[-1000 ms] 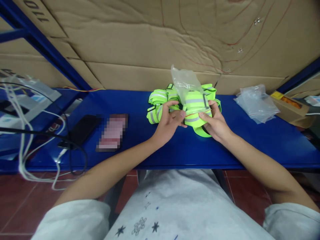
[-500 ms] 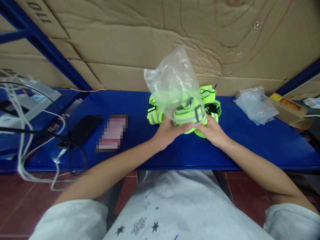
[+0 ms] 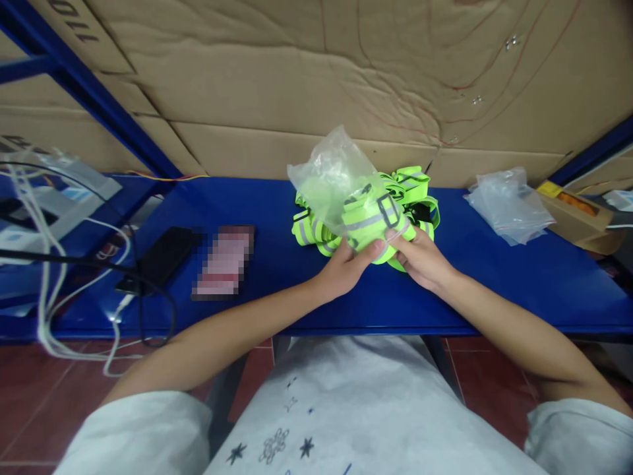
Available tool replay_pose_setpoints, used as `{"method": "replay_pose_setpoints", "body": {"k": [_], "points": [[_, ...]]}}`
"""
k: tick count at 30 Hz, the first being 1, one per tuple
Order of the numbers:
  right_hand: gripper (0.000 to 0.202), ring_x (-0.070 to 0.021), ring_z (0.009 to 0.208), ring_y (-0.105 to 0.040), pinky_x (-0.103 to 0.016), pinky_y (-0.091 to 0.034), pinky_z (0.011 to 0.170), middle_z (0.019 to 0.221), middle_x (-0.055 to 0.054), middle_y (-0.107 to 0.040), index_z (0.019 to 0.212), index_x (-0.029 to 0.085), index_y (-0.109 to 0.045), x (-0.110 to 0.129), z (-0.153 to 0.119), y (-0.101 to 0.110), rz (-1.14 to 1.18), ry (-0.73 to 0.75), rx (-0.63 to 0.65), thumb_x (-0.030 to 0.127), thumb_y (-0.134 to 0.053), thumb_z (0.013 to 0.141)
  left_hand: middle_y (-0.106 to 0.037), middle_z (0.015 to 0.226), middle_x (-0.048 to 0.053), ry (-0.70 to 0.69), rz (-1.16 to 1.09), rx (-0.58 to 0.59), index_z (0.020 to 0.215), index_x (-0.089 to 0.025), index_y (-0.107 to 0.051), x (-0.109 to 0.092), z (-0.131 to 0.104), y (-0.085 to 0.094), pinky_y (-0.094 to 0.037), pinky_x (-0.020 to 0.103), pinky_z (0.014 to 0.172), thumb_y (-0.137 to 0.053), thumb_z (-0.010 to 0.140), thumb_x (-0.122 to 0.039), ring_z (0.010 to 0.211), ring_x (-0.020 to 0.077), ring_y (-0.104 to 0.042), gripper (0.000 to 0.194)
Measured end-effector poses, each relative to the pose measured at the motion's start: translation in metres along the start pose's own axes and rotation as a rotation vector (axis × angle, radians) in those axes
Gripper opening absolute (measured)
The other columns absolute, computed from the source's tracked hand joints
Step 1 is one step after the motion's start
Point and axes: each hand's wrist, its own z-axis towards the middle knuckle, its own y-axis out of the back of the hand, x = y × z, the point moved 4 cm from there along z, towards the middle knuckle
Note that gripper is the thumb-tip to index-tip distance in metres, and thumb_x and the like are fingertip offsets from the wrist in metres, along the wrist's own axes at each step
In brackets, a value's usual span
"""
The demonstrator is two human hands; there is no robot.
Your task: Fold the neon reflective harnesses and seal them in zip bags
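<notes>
Head view, held coil: a fluorescent yellow-green reflective strap coil (image 3: 366, 221) with a black buckle (image 3: 388, 210) is sitting between both hands, just above the front of the surface (image 3: 277, 300).
Left hand (image 3: 347, 269): grasping the coil's lower left side, the thumb pressing along its bottom edge.
Right hand (image 3: 424, 257): grasping the coil's lower right side, the thumb lying below the buckle.
Clear plastic bag (image 3: 332, 173): wrapping at least part of the held coil and standing up behind it toward the left; how far the coil is reaching inside, I cannot tell.
Other strap coils (image 3: 307, 229): crowding close behind and on both sides of the held one, the bag and hands partly hiding them.
Right of the coils: a stack of clear bags (image 3: 509, 206) is lying well apart from the hands, and an open cardboard box (image 3: 576, 216) is resting just beside it.
Left of the coils: a smartphone (image 3: 223, 262) with a blurred screen is lying near a black device (image 3: 162, 258).
Cables: white cables (image 3: 44, 290) are looping over the surface's front left edge, while a black cable (image 3: 99, 260) is crossing the black device.
Cardboard sheet (image 3: 267, 86): standing behind everything, closing off the back.
</notes>
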Motion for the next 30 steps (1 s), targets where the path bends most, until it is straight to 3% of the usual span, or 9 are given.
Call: {"method": "replay_pose_setpoints", "body": {"k": [2, 7, 13, 18, 22, 26, 30], "points": [[0.049, -0.0215, 0.090, -0.076, -0.034, -0.065, 0.079, 0.096, -0.002, -0.079, 0.099, 0.024, -0.075, 0.002, 0.000, -0.002, 0.037, -0.060, 0.050, 0.052, -0.095, 0.064, -0.068, 0.141, 0.008, 0.051, -0.059, -0.067, 0.143, -0.024, -0.059, 0.005, 0.001, 0.005, -0.036, 0.049, 0.129, -0.068, 0.088, -0.068, 0.145, 0.0289, -0.053, 0.071], [0.049, -0.0207, 0.094, -0.077, -0.034, -0.066, 0.086, 0.107, -0.005, -0.080, 0.104, 0.019, -0.076, 0.007, -0.002, -0.005, 0.137, -0.159, 0.218, 0.031, -0.098, 0.062, -0.065, 0.146, 0.008, 0.153, -0.113, -0.242, 0.141, -0.025, -0.060, 0.016, -0.001, 0.019, -0.033, 0.047, 0.130, -0.066, 0.089, -0.069, 0.147, 0.0277, -0.050, 0.069], [0.045, -0.0181, 0.081, -0.077, -0.034, -0.067, 0.080, 0.091, -0.001, -0.080, 0.094, 0.021, -0.077, -0.001, -0.003, -0.005, 0.109, -0.124, 0.143, 0.031, -0.100, 0.056, -0.073, 0.130, 0.010, 0.104, -0.013, -0.119, 0.138, -0.022, -0.063, 0.000, -0.008, 0.001, -0.045, 0.050, 0.121, -0.066, 0.087, -0.072, 0.129, 0.0297, -0.065, 0.072], [0.044, -0.0185, 0.082, -0.075, -0.033, -0.066, 0.080, 0.077, 0.001, -0.075, 0.082, 0.022, -0.074, 0.004, -0.006, -0.012, 0.086, -0.087, 0.087, 0.035, -0.102, 0.051, -0.071, 0.137, 0.009, 0.152, -0.102, -0.054, 0.130, -0.024, -0.069, 0.004, -0.010, -0.008, -0.045, 0.051, 0.122, -0.071, 0.086, -0.065, 0.132, 0.0289, -0.063, 0.061], [0.040, -0.0141, 0.078, -0.073, -0.030, -0.063, 0.084, 0.075, 0.002, -0.073, 0.082, 0.020, -0.072, 0.007, -0.004, -0.012, 0.052, -0.073, 0.105, 0.040, -0.099, 0.059, -0.074, 0.131, 0.008, 0.232, -0.299, -0.155, 0.126, -0.023, -0.070, 0.010, -0.004, 0.002, -0.048, 0.046, 0.117, -0.082, 0.080, -0.056, 0.129, 0.0281, -0.065, 0.057], [0.040, -0.0158, 0.086, -0.076, -0.028, -0.059, 0.081, 0.089, -0.002, -0.077, 0.093, 0.019, -0.073, 0.003, -0.005, -0.011, -0.029, -0.112, 0.221, 0.043, -0.093, 0.070, -0.072, 0.132, 0.008, 0.290, -0.445, -0.276, 0.124, -0.021, -0.069, 0.008, 0.002, 0.014, -0.052, 0.041, 0.109, -0.083, 0.080, -0.054, 0.129, 0.0273, -0.065, 0.057], [0.033, -0.0163, 0.094, -0.074, -0.030, -0.058, 0.088, 0.100, -0.004, -0.079, 0.099, 0.020, -0.075, 0.011, -0.012, -0.014, -0.251, 0.119, 0.243, 0.046, -0.085, 0.081, -0.075, 0.119, 0.008, 0.322, -0.480, -0.257, 0.125, -0.021, -0.067, 0.009, 0.003, 0.013, -0.055, 0.036, 0.096, -0.078, 0.084, -0.059, 0.116, 0.0241, -0.069, 0.057]]}}
